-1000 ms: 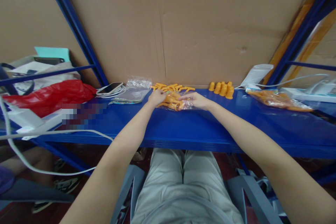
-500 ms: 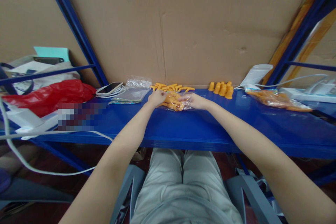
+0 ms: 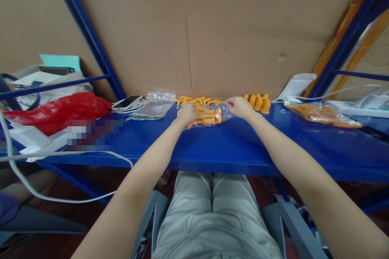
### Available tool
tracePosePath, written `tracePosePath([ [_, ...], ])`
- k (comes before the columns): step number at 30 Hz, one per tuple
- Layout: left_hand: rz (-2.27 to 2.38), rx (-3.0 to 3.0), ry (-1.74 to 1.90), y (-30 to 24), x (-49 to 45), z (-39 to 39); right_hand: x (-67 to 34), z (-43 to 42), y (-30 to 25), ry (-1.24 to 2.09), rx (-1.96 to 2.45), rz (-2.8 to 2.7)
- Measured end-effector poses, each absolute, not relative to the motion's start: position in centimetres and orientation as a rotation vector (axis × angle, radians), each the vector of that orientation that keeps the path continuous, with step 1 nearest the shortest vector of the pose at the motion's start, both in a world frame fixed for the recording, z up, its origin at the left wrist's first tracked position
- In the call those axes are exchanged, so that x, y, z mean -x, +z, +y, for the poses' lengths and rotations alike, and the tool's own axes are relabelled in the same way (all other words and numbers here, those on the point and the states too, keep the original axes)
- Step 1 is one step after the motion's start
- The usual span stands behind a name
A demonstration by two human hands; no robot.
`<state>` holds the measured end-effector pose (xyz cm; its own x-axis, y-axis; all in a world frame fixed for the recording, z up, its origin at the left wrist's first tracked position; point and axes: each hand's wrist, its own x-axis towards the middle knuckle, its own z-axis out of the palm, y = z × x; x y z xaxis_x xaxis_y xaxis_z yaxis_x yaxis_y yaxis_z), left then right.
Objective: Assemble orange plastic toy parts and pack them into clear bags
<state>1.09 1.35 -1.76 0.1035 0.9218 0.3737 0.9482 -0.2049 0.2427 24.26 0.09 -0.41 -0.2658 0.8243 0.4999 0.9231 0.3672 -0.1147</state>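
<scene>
Okay, clear bag [image 3: 210, 116] of orange parts [image 3: 207, 121] is laid on blue shelf [image 3: 212, 147] between hands, long axis left-right; loose right end pinched by right hand [image 3: 238, 107], filled portion nearer left hand [image 3: 187, 114], whose grip can't be told.

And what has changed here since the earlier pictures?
The right hand moved right and slightly forward, and the bag it pinches now stretches further right. The left hand shifted slightly right, at the bag's left end. The cups and phone stayed put.
</scene>
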Motion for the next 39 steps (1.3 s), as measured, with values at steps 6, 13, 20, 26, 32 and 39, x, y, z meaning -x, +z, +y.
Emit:
tracePosePath([
  [6,-1.882,2.348,-0.804,-2.1,-1.1,1.8,-23.8,-1.0,0.6,-0.308,1.624,-2.081],
  [13,-2.007,2.352,-0.79,-1.8,-1.1,1.8,-23.8,-0.7,0.1,-0.311,1.521,-2.139],
  [20,-1.904,2.373,-0.798,-2.1,-1.3,1.8,-23.7,0.0,-0.5,-0.256,1.544,-2.18],
  [26,-1.655,2.621,-0.72,-1.8,-1.7,1.4,-24.4,0.6,-0.9,-0.336,1.588,-2.144],
  [32,-1.43,2.766,-0.744,-1.8,-2.4,0.6,-25.0,1.1,-1.5,-0.413,1.644,-2.065],
  [39,-1.373,2.778,-0.77,-2.2,-2.6,0.5,-25.3,1.4,-1.6,-0.288,1.896,-1.77],
])
